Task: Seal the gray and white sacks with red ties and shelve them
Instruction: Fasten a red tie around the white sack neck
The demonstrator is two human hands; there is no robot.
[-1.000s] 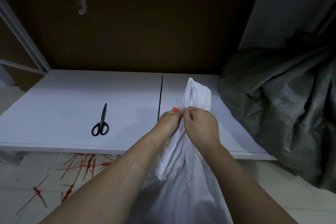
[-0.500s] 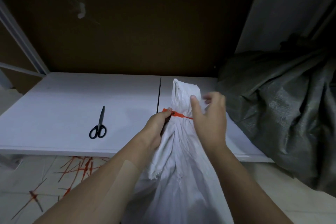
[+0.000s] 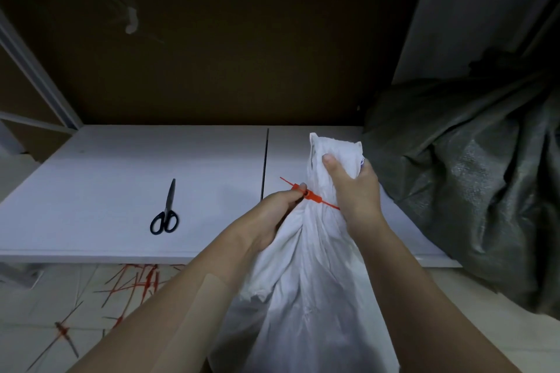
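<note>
– White sack [image 3: 303, 297], where is it now?
– It is upright between the two forearms, in front of the edge of the white shelf [image 3: 121, 191]. A red tie [image 3: 316, 201] goes around its gathered neck.
– How is the left hand [image 3: 272, 215]?
– Its forearm reaches forward from the lower left. The thumb and forefinger are clamped on the head of the tie, at the left side of the neck. The thin tail of the tie sticks out to the upper left.
– And the right hand [image 3: 354, 191]?
– It is above the tie. Its fingers are curled around the bunched top of the sack, with the thumb in front pointing up and the other fingers behind the cloth.
– What else is near?
– On the shelf lie closed black scissors [image 3: 166, 212], well apart to the left. A gray sack [image 3: 472, 175] slumps at the right end of the shelf, just beside the right hand. On the tiled floor [image 3: 45, 297], below the shelf edge, lie loose red ties [image 3: 142, 278].
</note>
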